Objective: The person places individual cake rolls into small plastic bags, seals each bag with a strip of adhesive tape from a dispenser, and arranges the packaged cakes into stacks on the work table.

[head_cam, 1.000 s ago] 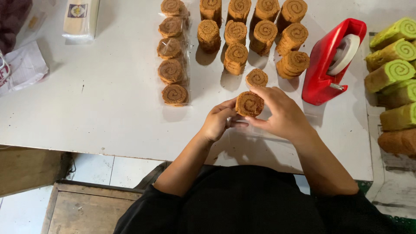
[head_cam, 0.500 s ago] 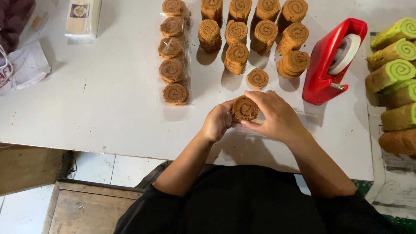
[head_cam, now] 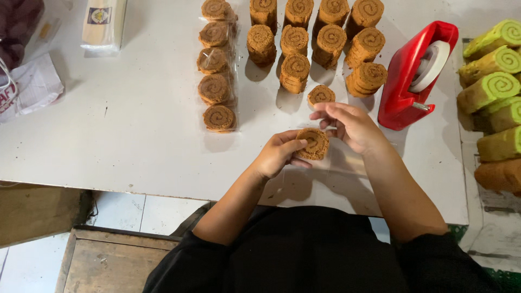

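Held cake: a brown swirl cake slice (head_cam: 313, 143) is up off the white table (head_cam: 125, 135), near the front edge, between both hands.
Left hand: the left hand (head_cam: 279, 154) pinches the slice — thumb on top, fingers curled under it.
Right hand: the right hand (head_cam: 350, 126) is at the right side of the slice; its fingers are loosely bent and a little spread, and I cannot tell if they touch the slice.
Nearest cake: one lone slice (head_cam: 321, 95) lies flat just behind the hands.
Stacks: more brown slices stand in stacks (head_cam: 325, 40) further back.
Wrapped row: a row in clear wrap (head_cam: 215, 68) lies to the left.
Tape holder: a red tape holder (head_cam: 415, 73) sits to the right — near the right hand.
Green rolls: green swirl rolls (head_cam: 491, 70) are at the far right.
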